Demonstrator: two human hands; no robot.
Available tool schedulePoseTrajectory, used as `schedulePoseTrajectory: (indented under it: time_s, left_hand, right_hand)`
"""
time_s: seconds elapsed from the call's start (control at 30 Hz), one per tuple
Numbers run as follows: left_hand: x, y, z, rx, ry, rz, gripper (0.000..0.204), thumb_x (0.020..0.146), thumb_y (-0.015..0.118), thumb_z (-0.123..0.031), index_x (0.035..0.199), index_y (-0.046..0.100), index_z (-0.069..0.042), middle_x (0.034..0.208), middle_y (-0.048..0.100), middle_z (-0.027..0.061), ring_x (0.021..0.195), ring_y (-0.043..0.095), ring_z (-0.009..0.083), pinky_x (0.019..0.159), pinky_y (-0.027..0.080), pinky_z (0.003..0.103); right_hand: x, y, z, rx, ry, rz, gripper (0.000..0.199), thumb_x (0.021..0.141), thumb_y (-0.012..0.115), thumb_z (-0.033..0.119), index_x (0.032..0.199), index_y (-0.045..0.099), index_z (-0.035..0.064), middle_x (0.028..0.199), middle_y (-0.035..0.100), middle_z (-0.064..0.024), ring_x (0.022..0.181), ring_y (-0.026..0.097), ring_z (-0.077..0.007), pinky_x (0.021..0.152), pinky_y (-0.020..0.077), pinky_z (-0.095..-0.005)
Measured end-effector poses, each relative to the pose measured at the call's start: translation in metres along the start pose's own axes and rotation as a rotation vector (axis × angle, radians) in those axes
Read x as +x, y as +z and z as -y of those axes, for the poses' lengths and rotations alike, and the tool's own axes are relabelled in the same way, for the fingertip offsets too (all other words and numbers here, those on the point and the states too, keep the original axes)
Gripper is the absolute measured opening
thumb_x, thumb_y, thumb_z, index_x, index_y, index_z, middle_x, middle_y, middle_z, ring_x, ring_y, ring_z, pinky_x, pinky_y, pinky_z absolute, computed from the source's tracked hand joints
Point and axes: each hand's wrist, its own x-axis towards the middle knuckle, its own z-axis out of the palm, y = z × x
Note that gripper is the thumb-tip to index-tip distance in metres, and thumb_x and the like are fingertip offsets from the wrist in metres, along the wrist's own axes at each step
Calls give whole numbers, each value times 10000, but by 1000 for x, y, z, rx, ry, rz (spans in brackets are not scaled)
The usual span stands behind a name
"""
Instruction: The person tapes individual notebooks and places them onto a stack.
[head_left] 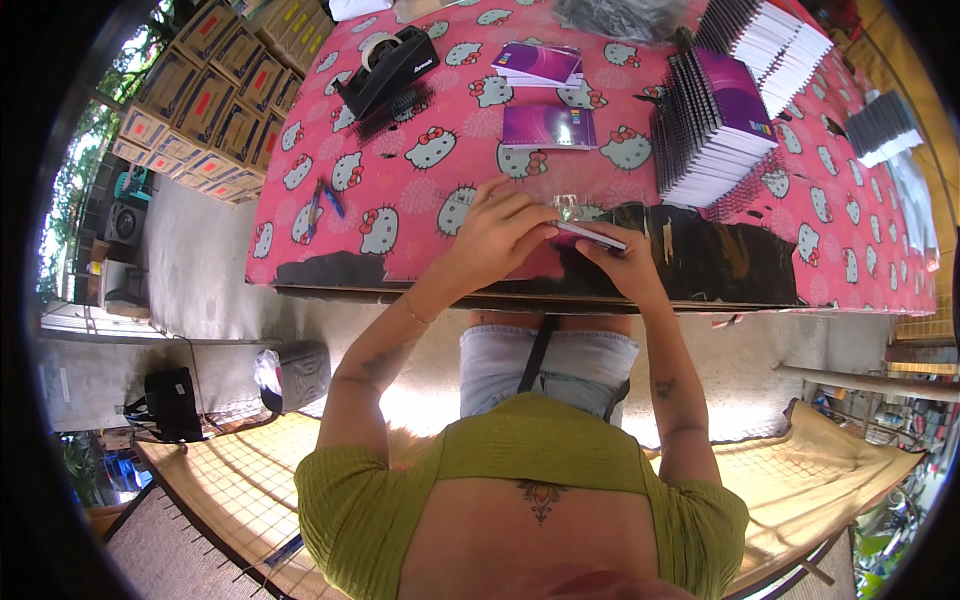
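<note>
My right hand (632,268) grips a thin purple-and-white booklet (594,237), held edge-on just above the table's front edge. At the booklet's left end, the fingers of my left hand (498,236) are closed, with thumb and fingertips pressed against it. Something clear and shiny, like plastic film (568,207), glints just beyond the booklet; its outline is hard to make out. Farther back lie a flat purple booklet (548,128) and a small pile of purple booklets (538,64). To the right rises a tall stack of spiral-bound notebooks (700,135), the top cover purple.
A black tape dispenser (388,72) stands at the back left of the pink cloth-covered table (410,205). Two blue pens (324,200) lie at left. More spiral notebooks (772,45) and a dark-topped stack (884,128) sit at right. Cardboard boxes (205,95) are piled beyond the table's left side.
</note>
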Motion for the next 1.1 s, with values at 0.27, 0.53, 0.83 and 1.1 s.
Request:
schedulePoseTrajectory:
  time_s: [0.27,0.53,0.83,1.1]
  left_hand:
    - [-39,45,-29,401,-89,79,888,925,472,-621,1491,330,48,1575,284,261,1465,250,457,1125,106,698]
    - [-32,41,-37,313,-55,63,901,912,493,-607,1476,334,76,1538,308,313,1469,227,479,1120,114,709]
    - [-19,40,-46,278,-11,-12,893,850,580,-584,1432,405,71,1524,365,278,1447,304,434,1146,153,662]
    - [-26,59,-43,259,-18,53,888,888,548,-572,1479,341,58,1556,322,257,1454,292,428,1151,161,653]
  right_hand:
    - [-6,26,24,171,48,-245,305,939,694,124,1195,671,-39,957,707,-24,869,591,-65,794,505,-244]
    - [-4,23,47,260,62,-290,264,940,678,81,1176,681,-36,913,687,-5,831,564,-47,746,490,-232]
    - [-6,21,45,259,-13,-264,254,946,670,72,1183,679,-17,882,670,11,772,551,-41,673,482,-226]
    - [2,13,16,70,-75,-219,282,919,649,40,1192,676,-21,974,749,-127,873,646,-87,777,530,-278]
